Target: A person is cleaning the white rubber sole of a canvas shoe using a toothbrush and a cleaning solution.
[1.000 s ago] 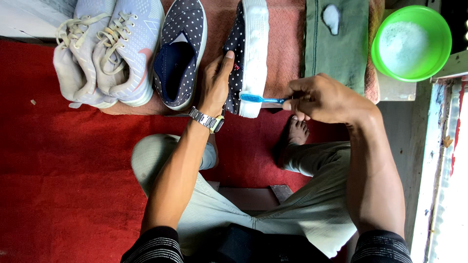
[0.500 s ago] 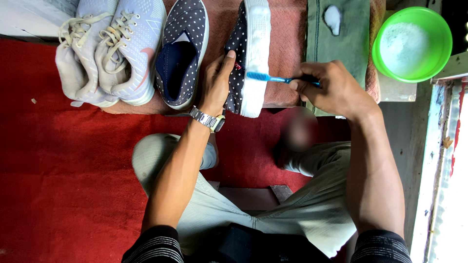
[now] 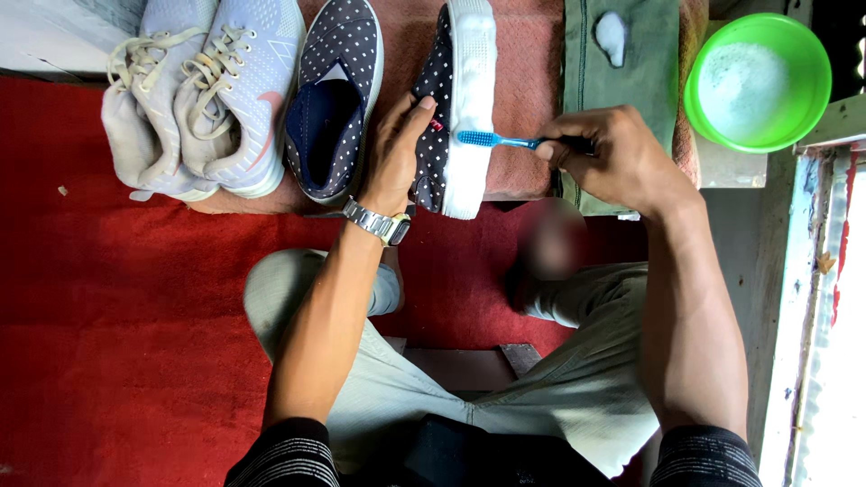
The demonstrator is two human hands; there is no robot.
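Note:
A dark blue polka-dot slip-on shoe (image 3: 435, 99) stands on its side with its white sole (image 3: 471, 90) turned to the right. My left hand (image 3: 394, 153), with a metal wristwatch, presses against the shoe's upper and holds it there. My right hand (image 3: 612, 155) grips a blue toothbrush (image 3: 498, 140) by the handle. Its bristle head lies against the white sole about halfway along. The matching polka-dot shoe (image 3: 336, 95) lies flat just to the left, opening up.
A pair of pale lilac lace-up sneakers (image 3: 194, 99) sits at the far left. A green bowl (image 3: 756, 81) of white powder stands at the upper right, beside a green cloth (image 3: 622, 72) with a dab of foam. Red carpet (image 3: 117, 325) covers the floor around my knees.
The toothbrush has moved up along the white sole, from its near end towards the middle. My right hand went with it. My left hand has stayed on the shoe.

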